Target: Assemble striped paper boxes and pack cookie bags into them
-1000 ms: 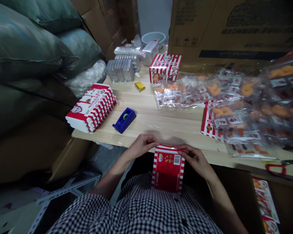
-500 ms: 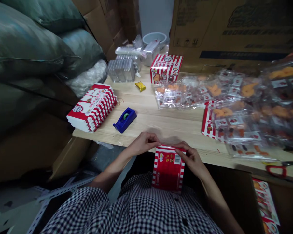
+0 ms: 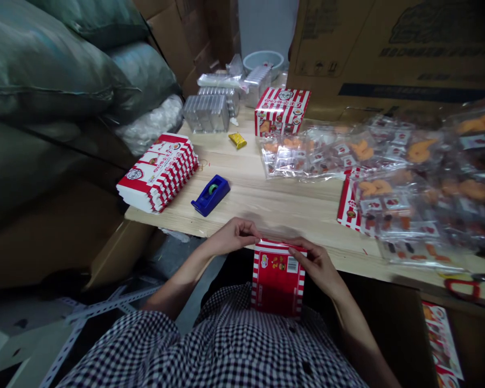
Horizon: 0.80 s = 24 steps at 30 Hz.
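- Over the last second we saw little change: the box (image 3: 278, 277) stayed upright on the lap, against the near edge of the bench (image 3: 283, 207).
- The left hand (image 3: 231, 237) kept its fingers pinched together on the box's top left corner.
- The right hand (image 3: 317, 264) had slid a little inward along the top edge; its fingers were closed on the top right flap, though we could not tell how firmly from this angle.
- We judged the top of the box was being pressed shut and the work was still at that step.
- The tape dispenser (image 3: 210, 195), the flat boxes (image 3: 158, 171) and the bags (image 3: 392, 178) lay untouched on the bench.
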Each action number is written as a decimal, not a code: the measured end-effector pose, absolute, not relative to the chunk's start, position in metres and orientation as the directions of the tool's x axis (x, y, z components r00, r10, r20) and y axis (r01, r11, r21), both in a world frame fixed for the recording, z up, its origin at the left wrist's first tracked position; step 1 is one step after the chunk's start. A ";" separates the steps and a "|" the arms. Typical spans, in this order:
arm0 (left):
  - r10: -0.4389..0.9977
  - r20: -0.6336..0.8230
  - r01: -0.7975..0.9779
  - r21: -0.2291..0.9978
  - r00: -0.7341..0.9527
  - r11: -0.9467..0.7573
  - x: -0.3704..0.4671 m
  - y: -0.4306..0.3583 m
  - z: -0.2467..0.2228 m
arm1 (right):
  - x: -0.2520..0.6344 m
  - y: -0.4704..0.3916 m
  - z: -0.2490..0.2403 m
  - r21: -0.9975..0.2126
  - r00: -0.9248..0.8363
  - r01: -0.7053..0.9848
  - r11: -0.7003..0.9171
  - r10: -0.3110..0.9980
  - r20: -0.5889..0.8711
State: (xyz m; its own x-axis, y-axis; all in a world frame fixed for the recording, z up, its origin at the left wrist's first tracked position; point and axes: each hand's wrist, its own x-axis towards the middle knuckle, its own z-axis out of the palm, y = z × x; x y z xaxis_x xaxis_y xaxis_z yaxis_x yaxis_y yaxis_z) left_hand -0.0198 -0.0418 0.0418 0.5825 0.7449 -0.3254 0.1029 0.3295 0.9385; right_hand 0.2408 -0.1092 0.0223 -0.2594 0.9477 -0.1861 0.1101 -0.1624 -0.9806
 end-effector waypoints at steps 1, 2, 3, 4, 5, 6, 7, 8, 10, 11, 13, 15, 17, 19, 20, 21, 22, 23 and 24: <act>0.742 -0.327 0.103 0.937 0.585 0.333 -0.019 -0.040 0.041 | 0.239 -0.110 0.022 -0.981 -0.254 0.115 -0.157 0.950 -0.182; 0.740 -0.328 0.103 0.937 0.587 0.333 -0.019 -0.039 0.040 | 0.238 -0.110 0.022 -0.981 -0.244 0.117 -0.156 0.953 -0.181; 0.738 -0.328 0.104 0.937 0.591 0.333 -0.019 -0.038 0.041 | 0.237 -0.111 0.021 -0.981 -0.228 0.115 -0.157 0.957 -0.180; 0.732 -0.327 0.105 0.937 0.598 0.333 -0.020 -0.038 0.042 | 0.235 -0.111 0.020 -0.981 -0.209 0.112 -0.159 0.961 -0.180; 0.723 -0.325 0.104 0.937 0.610 0.333 -0.021 -0.037 0.043 | 0.234 -0.112 0.019 -0.981 -0.190 0.105 -0.165 0.965 -0.183; 0.709 -0.322 0.100 0.936 0.627 0.336 -0.022 -0.038 0.045 | 0.234 -0.112 0.018 -0.980 -0.175 0.096 -0.175 0.966 -0.190; 0.695 -0.317 0.092 0.936 0.645 0.341 -0.024 -0.039 0.047 | 0.233 -0.112 0.017 -0.979 -0.165 0.086 -0.184 0.967 -0.196; 0.681 -0.311 0.081 0.934 0.663 0.347 -0.025 -0.040 0.049 | 0.233 -0.112 0.016 -0.979 -0.159 0.078 -0.189 0.967 -0.200; 0.679 -0.298 0.063 0.935 0.671 0.348 -0.027 -0.045 0.052 | 0.233 -0.112 0.014 -0.978 -0.161 0.070 -0.196 0.965 -0.205; 0.692 -0.293 0.063 0.939 0.659 0.338 -0.027 -0.048 0.053 | 0.233 -0.111 0.013 -0.978 -0.163 0.068 -0.199 0.965 -0.207; 0.740 -0.277 0.076 0.953 0.612 0.294 -0.025 -0.055 0.053 | 0.234 -0.111 0.013 -0.976 -0.166 0.060 -0.208 0.962 -0.215; 0.793 -0.250 0.100 0.967 0.555 0.235 -0.023 -0.062 0.051 | 0.234 -0.111 0.012 -0.971 -0.173 0.044 -0.237 0.955 -0.241; 0.821 -0.231 0.114 0.973 0.522 0.201 -0.021 -0.067 0.050 | 0.234 -0.111 0.012 -0.967 -0.180 0.031 -0.252 0.951 -0.253; 0.822 -0.233 0.115 0.973 0.519 0.203 -0.021 -0.068 0.049 | 0.234 -0.111 0.011 -0.971 -0.185 0.037 -0.238 0.953 -0.241; 0.817 -0.238 0.113 0.971 0.525 0.210 -0.021 -0.068 0.049 | 0.235 -0.111 0.011 -0.974 -0.187 0.046 -0.221 0.956 -0.226; 0.812 -0.241 0.111 0.970 0.532 0.216 -0.022 -0.067 0.049 | 0.235 -0.111 0.011 -0.978 -0.188 0.057 -0.200 0.960 -0.208; 0.807 -0.242 0.110 0.970 0.538 0.218 -0.022 -0.066 0.050 | 0.236 -0.111 0.011 -0.981 -0.190 0.068 -0.181 0.963 -0.190; 0.803 -0.242 0.110 0.970 0.544 0.218 -0.023 -0.065 0.050 | 0.237 -0.110 0.012 -0.984 -0.194 0.077 -0.160 0.966 -0.172; 0.798 -0.242 0.109 0.970 0.552 0.219 -0.023 -0.065 0.051 | 0.237 -0.110 0.013 -0.987 -0.194 0.086 -0.137 0.969 -0.151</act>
State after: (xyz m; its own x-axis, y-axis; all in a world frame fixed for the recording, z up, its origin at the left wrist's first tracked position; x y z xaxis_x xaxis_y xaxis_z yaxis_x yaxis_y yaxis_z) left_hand -0.0228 -0.0646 0.0506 0.5516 0.7981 -0.2424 0.1085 0.2194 0.9696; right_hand 0.2371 -0.1096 0.0132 -0.1944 0.9692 -0.1511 0.0864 -0.1366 -0.9869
